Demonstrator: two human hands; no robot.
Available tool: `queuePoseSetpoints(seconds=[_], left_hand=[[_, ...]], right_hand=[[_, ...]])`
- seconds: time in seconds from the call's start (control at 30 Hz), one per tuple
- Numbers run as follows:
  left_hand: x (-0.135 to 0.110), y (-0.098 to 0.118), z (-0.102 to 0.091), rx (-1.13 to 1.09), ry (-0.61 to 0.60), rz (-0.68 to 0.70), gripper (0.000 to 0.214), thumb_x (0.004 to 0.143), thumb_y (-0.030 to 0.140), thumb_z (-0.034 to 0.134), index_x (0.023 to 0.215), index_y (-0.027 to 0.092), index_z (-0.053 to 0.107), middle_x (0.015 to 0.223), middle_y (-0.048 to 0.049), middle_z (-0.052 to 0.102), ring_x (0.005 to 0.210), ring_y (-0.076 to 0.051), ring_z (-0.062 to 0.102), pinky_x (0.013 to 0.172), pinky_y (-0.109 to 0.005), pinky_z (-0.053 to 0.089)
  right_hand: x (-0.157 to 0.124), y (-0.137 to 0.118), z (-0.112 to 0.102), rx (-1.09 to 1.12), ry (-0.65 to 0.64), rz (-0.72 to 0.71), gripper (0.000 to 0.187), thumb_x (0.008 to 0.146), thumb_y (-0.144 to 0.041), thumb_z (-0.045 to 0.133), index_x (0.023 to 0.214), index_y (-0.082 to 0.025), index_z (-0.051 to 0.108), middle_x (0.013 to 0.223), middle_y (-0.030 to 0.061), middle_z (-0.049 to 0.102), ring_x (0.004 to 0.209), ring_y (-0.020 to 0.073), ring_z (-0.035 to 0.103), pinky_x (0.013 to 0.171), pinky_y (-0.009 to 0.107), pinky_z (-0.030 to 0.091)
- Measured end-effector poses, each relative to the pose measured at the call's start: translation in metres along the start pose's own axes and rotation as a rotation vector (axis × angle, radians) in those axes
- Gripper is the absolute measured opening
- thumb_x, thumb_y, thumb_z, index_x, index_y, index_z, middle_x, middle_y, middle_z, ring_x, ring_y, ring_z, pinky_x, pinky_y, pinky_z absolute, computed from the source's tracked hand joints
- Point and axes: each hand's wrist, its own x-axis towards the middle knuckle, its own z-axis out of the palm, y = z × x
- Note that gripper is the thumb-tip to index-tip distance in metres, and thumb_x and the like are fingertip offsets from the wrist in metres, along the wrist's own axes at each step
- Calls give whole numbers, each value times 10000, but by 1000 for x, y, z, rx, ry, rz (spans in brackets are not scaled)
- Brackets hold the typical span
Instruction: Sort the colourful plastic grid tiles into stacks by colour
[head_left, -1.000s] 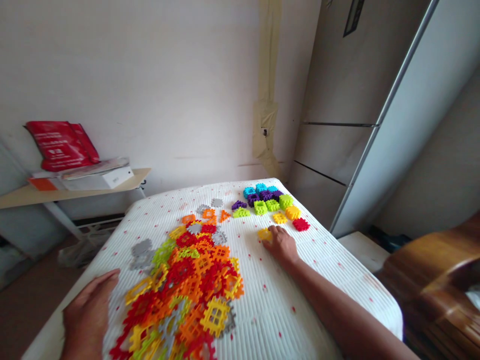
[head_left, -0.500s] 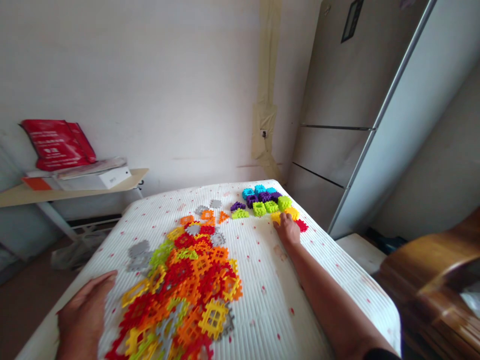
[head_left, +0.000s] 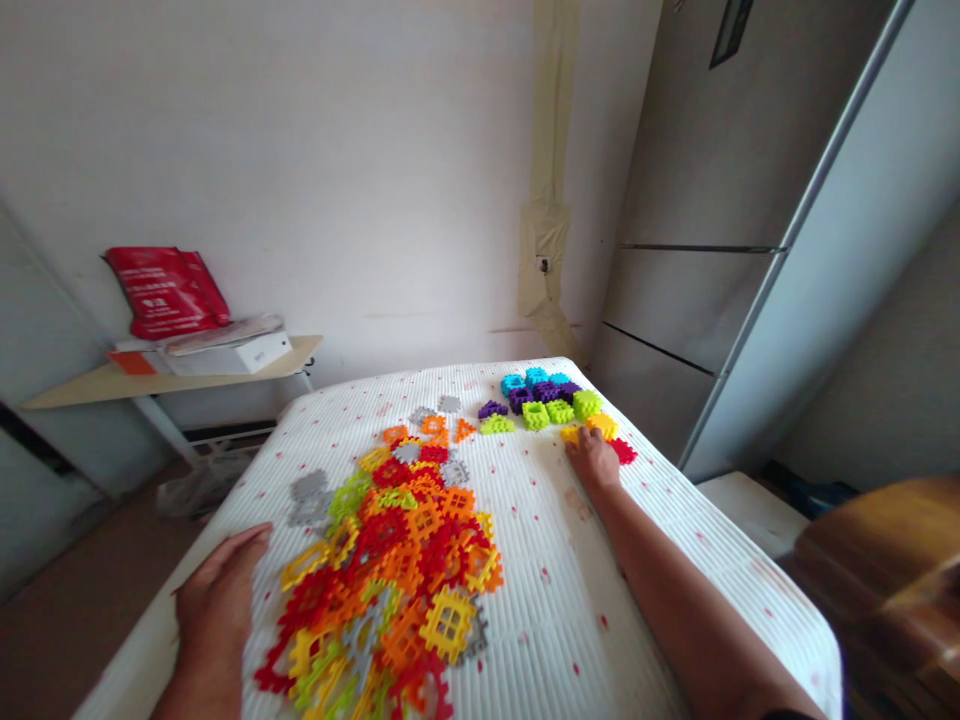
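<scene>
Right hand (head_left: 592, 462) on yellow square plastic waffle block (head_left: 572, 434), lying flat, no long axis we can see, near far right edge of white ribbed mattress (head_left: 540, 600). We can't tell if fingers grip. One red square block (head_left: 622, 452) just beside. Left hand (head_left: 221, 600) open, fingers released, beside heap of multicoloured plastic blocks (head_left: 390, 560), too many to count.

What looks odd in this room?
Tan tape runs down the wall around a socket, like a patch-up, and the white bed cover shows scattered red specks, which could be stains or a pattern.
</scene>
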Motion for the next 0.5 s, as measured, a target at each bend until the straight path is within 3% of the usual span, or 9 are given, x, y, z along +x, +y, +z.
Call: queuePoseSetpoints(seconds=[0.2,0.33,0.43,0.5], left_hand=[[-1,3,-2,-8,-65,19,374,506,374,662,803,150,695,809,-46,700,862,-248,618,840,-381,471],[-4,4,-2,15,-87,72,377,553,407,625,810,137,684,807,-64,702,826,-238,632,777,-354,491],[-8,7,1,209,-105,191,388,620,455,542,800,137,672,784,-76,700,764,-227,638,733,-344,500],[-12,10,7,355,-125,274,387,662,455,490,811,146,670,802,-80,701,761,-224,635,743,-344,497]], right_hand=[[-3,0,-2,5,43,-61,296,913,-325,394,1063,-118,544,981,148,558,738,216,615,521,261,388],[-8,0,-3,-8,150,-134,294,918,-338,382,1045,-134,551,998,141,555,671,186,589,491,243,349],[-16,-7,0,17,213,-323,271,916,-335,385,965,-155,580,989,115,570,699,174,579,510,236,343],[-24,-18,4,60,164,-545,259,917,-309,377,882,-169,593,919,81,586,727,162,576,547,230,356]])
